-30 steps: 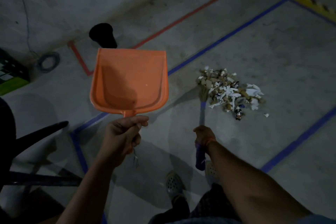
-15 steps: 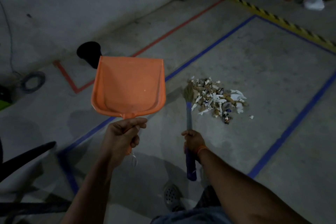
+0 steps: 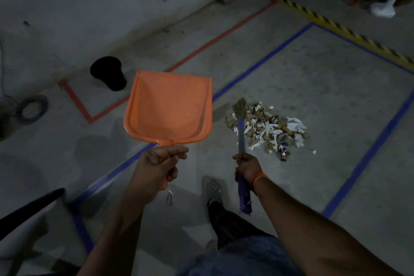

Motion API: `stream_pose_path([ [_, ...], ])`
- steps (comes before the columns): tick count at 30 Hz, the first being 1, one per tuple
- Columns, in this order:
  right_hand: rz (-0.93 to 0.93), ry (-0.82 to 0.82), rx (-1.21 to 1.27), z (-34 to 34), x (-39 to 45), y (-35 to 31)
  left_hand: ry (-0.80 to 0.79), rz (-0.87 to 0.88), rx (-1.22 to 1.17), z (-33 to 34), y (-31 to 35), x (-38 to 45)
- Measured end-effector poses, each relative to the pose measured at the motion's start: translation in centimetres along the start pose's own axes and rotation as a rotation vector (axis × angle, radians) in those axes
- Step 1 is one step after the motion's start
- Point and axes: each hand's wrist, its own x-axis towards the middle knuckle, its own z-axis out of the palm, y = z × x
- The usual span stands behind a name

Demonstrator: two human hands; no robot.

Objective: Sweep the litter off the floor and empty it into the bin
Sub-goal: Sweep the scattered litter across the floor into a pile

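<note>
Since the earlier frame the broom (image 3: 240,119) had edged left of the litter (image 3: 266,127); left hand (image 3: 158,167) gripping the dustpan (image 3: 168,107), right hand (image 3: 247,167) the broom, the pan's lip wanted lowering flat beside the pile.

1. Bare concrete floor (image 3: 324,87) lies open all round the litter pile (image 3: 266,130), right to the blue tape.
2. The orange dustpan (image 3: 168,107) I hold up blocks my view of the floor between me and the black bin (image 3: 108,73).
3. My broom (image 3: 240,132) touches the pile's left edge.
</note>
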Motion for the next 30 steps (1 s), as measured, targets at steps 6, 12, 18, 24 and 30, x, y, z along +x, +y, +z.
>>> stream_pose_path([
  [6,0.032,0.019,0.084,1.1,6.7,-7.1,-0.03,-0.011,0.023,-2.0,2.5,11.2],
  [12,-0.018,0.077,0.127,2.9,12.9,-15.7,-0.092,-0.039,0.068,-2.9,6.1,22.2],
  [18,-0.019,0.167,0.181,4.1,18.1,-22.3,-0.173,-0.046,0.041,-3.6,9.1,31.8],
  [24,0.038,0.31,0.215,6.5,26.4,-26.8,-0.311,-0.04,0.1,-5.1,12.2,46.4],
  [30,0.149,0.463,0.318,10.9,32.2,-33.2,-0.448,-0.039,0.158,-7.6,17.8,61.6],
])
